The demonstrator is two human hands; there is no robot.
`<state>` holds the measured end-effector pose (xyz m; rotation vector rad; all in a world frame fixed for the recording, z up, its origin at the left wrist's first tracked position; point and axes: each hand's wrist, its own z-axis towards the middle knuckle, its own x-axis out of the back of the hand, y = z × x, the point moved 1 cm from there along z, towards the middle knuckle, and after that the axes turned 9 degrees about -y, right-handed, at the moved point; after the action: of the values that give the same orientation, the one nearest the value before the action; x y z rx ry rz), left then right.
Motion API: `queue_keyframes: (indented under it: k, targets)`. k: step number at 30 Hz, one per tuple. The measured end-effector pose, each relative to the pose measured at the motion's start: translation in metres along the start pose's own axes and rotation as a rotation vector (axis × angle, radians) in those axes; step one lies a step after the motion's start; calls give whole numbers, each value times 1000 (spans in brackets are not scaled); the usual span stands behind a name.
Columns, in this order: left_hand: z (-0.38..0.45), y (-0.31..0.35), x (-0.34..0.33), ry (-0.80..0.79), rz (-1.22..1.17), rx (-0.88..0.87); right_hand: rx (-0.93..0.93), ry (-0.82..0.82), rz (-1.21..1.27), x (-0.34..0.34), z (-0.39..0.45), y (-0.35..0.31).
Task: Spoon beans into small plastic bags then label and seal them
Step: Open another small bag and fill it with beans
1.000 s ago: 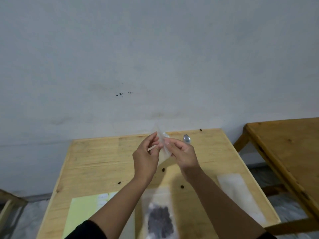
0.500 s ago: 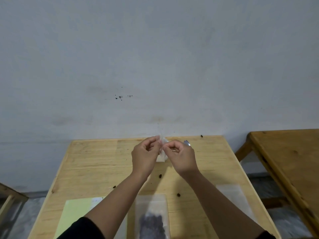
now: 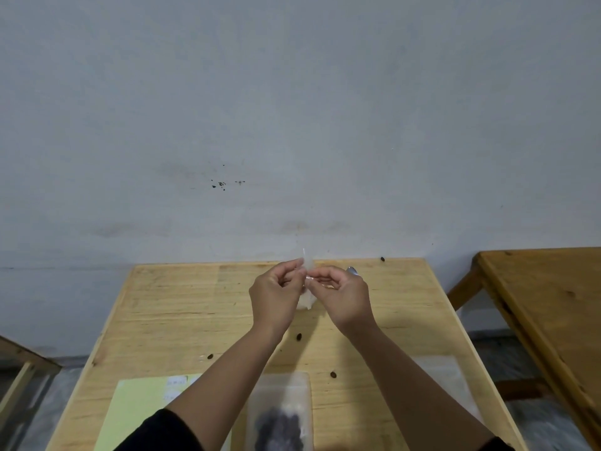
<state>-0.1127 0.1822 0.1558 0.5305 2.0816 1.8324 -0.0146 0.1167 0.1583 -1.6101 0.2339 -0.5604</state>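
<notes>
Above the far half of the wooden table (image 3: pixel 182 307), my left hand (image 3: pixel 276 294) and my right hand (image 3: pixel 341 297) pinch a small clear plastic bag (image 3: pixel 307 265) between their fingertips. The bag stands upright and looks empty. A metal spoon (image 3: pixel 352 271) pokes out behind my right hand, which also holds it. A larger clear bag with dark beans (image 3: pixel 279 421) lies on the table near me. Several loose beans (image 3: pixel 298 336) are scattered on the wood.
A pale green sheet with white labels (image 3: pixel 143 405) lies at the near left. A stack of clear empty bags (image 3: pixel 445 375) lies at the near right. A second wooden table (image 3: pixel 546 297) stands to the right, and a grey wall (image 3: pixel 292 109) rises behind.
Both hands have closed in on the small bag's top edge and dropped slightly in view as my head tilted; the bag now stands more upright between the fingertips.
</notes>
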Motion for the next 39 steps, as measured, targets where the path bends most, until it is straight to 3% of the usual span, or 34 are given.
queue_keyframes:
  k: [7,17,23,27,32,39]
  targets:
    - [4,-4,-4,-28,133,-27,-74,80,-52,3,6,5]
    - [13,-1,7,130,376,-89,-80,300,-197,5,12,5]
    - [12,3,14,90,381,-134,-71,184,-171,2,13,-1]
    - [7,-1,16,-11,327,-165,-59,145,-101,-3,9,-1]
    - [5,-10,25,-264,275,-250,-71,99,-77,-6,4,-1]
    - [19,-18,41,-543,694,-351,-95,14,-25,-8,-4,-6]
